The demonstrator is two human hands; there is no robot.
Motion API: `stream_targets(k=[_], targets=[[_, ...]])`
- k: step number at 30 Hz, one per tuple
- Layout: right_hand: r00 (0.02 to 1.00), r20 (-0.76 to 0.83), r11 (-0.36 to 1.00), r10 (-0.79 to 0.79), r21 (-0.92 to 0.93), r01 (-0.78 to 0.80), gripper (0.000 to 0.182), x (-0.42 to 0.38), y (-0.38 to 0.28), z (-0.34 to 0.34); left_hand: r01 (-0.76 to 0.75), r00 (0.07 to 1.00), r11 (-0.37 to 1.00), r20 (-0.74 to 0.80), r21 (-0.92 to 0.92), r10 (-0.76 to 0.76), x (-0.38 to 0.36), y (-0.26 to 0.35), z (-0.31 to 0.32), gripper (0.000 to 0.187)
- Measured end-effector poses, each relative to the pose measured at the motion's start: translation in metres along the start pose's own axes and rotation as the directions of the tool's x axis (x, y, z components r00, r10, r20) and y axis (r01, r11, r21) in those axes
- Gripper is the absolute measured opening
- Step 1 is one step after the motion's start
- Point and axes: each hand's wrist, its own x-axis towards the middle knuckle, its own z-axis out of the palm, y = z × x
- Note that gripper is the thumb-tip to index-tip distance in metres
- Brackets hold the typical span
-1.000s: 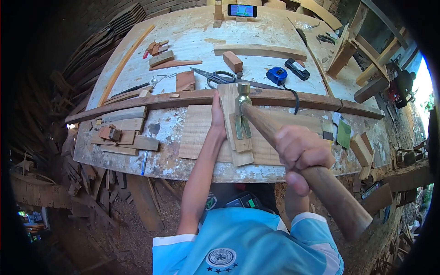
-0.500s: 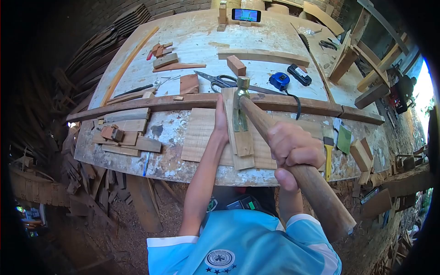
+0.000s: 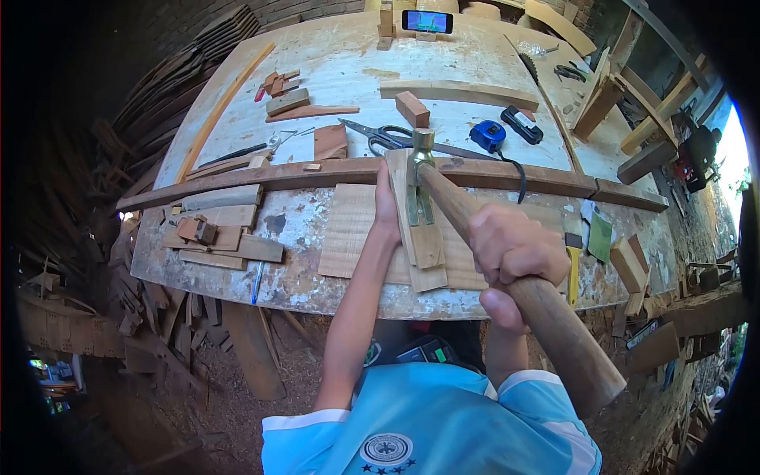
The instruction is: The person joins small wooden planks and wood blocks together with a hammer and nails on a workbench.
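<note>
My right hand (image 3: pixel 516 249) is wrapped round the wooden handle of a claw hammer (image 3: pixel 567 340). Its brassy head is over a pale wooden strip (image 3: pixel 401 212), the forked claw pointing back toward me along the wood. A shorter wooden piece (image 3: pixel 428 247) lies on that strip, under the claw. My left hand (image 3: pixel 386 210) grips the strip by its left edge, most of its fingers hidden by the wood. Beneath are flat light boards (image 3: pixel 348 229), and a long brown bar (image 3: pixel 317 176) crosses the bench behind them.
Scissors (image 3: pixel 388 136), a blue tape measure (image 3: pixel 488 136) and a reddish wood block (image 3: pixel 412 109) lie beyond the bar. Small wood pieces (image 3: pixel 229 237) and a pen (image 3: pixel 257 283) are at left. A yellow-handled tool (image 3: pixel 573 273) lies at right. A phone (image 3: pixel 427 22) stands at the back.
The whole view has shifted slightly, so the bench sits a little further right. Both hands keep their holds, and the hammer stays over the strip.
</note>
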Motion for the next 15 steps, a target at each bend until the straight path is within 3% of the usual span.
stream_targets(k=[5,8,10,11,14,15], targets=[[0.999,0.041,1.000,0.005,-0.004,-0.005,0.025,0.000,-0.004,0.000,-0.007,1.000,1.000,0.005,0.002,0.007,0.000,-0.001,-0.003,0.069],[0.999,0.041,0.999,0.031,0.021,-0.032,0.026,0.003,-0.004,-0.005,-0.020,0.996,0.995,-0.091,-0.101,0.011,0.003,-0.002,0.003,0.062],[0.997,0.026,0.997,0.071,0.041,-0.072,0.026,0.004,-0.007,-0.010,-0.006,0.997,0.997,-0.076,-0.071,0.000,0.008,-0.003,-0.003,0.063],[0.991,0.092,0.981,0.093,0.159,-0.106,0.026,0.008,-0.010,-0.020,0.000,0.998,0.998,-0.068,-0.058,-0.004,0.009,-0.004,-0.006,0.064],[0.997,0.026,0.982,0.066,0.177,-0.070,0.025,0.000,-0.022,-0.013,0.052,0.992,0.999,0.118,-0.001,-0.052,0.007,-0.001,-0.015,0.067],[0.998,0.055,0.992,0.010,0.128,-0.017,0.025,-0.001,-0.022,-0.012,0.071,0.995,0.997,0.072,0.026,-0.073,0.005,0.000,-0.009,0.068]])
